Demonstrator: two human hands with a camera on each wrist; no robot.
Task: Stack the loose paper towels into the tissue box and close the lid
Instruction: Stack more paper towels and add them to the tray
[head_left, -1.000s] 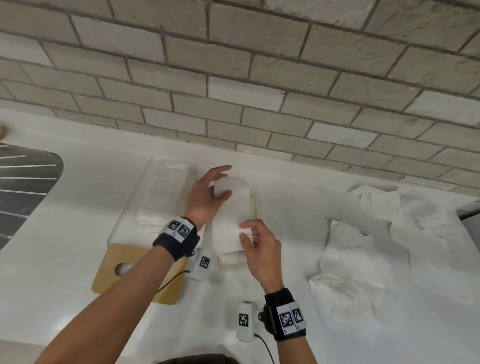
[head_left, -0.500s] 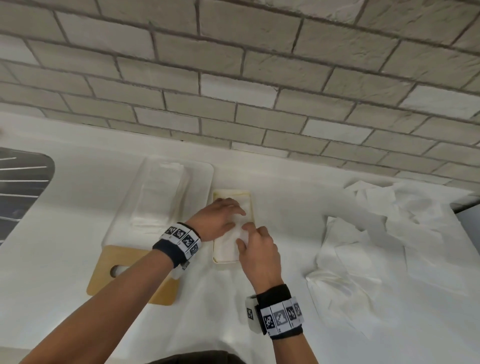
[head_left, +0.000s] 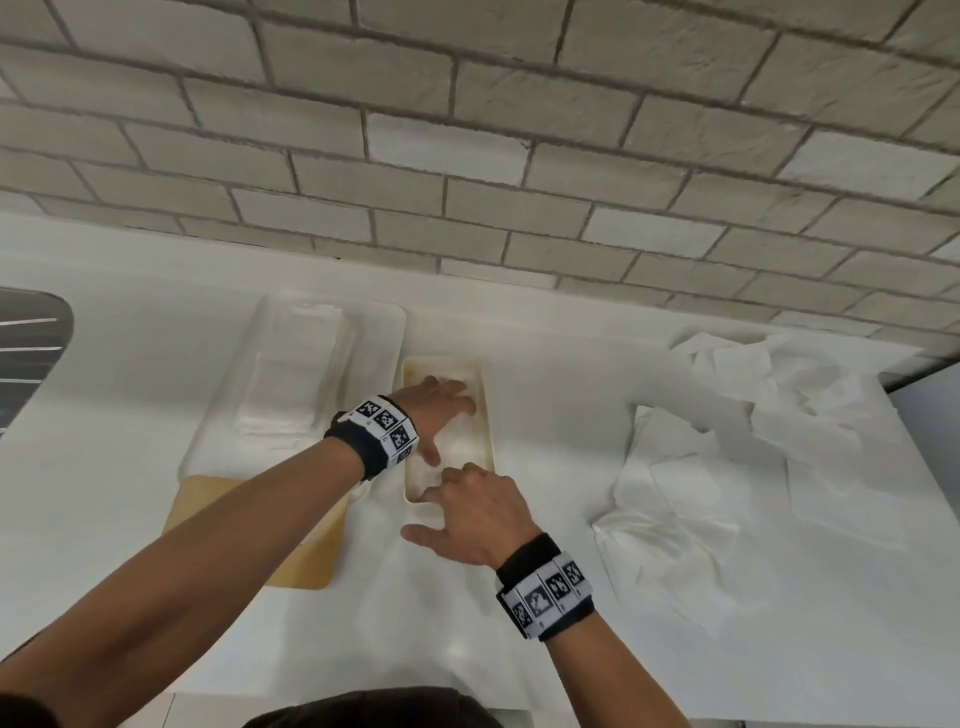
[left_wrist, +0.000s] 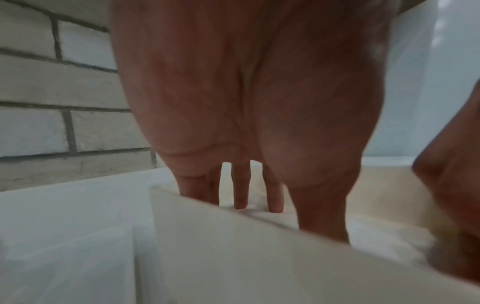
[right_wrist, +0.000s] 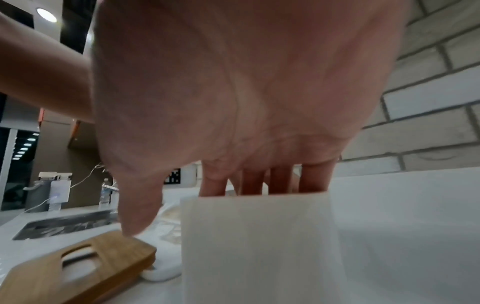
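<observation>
The cream tissue box stands open on the white counter, seen in the head view. Folded white towels lie inside it. My left hand reaches into the far half, and its straight fingers press down on the towels. My right hand is at the near end: its fingers dip behind the box wall, with the thumb spread outside. The wooden lid with an oval slot lies to the left of the box. Loose paper towels are strewn on the right.
A clear plastic tray holding a white stack overlaps the far part of the lid. A dark sink is at the far left. The brick wall runs close behind the counter.
A second ago both hands held a folded towel above the box. They lowered it in, and now the left hand presses it flat while the right hand has slid to the near end.
</observation>
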